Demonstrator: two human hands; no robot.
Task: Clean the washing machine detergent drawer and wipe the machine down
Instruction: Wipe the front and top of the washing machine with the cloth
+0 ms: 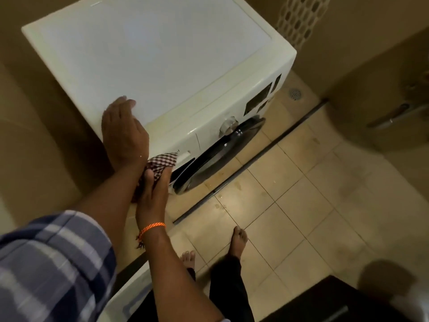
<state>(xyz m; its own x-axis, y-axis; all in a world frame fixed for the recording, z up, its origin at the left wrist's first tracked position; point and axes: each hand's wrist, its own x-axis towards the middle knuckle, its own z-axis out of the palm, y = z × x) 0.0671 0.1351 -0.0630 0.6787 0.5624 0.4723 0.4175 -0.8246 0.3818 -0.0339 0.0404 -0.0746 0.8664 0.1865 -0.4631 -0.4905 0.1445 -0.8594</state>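
The left hand [124,133] is lying flat, its grip wide with fingers straight, on the near corner of the washing machine [148,59] at centre left of the frame, likely bracing the person as they lean over it. Just below it the right hand [154,191], an orange thread on its wrist, is holding a checked cloth [162,162] in its grip and pressing it to the machine's front at the detergent drawer [185,156], seemingly wiping there. The machine is filling the upper middle of the frame: white, its top smooth and slightly glossy, with yellowish staining along the front edge. The dial [228,125] and dark round door [222,154] are sitting right of the cloth. Whether the drawer is pulled out I cannot tell.
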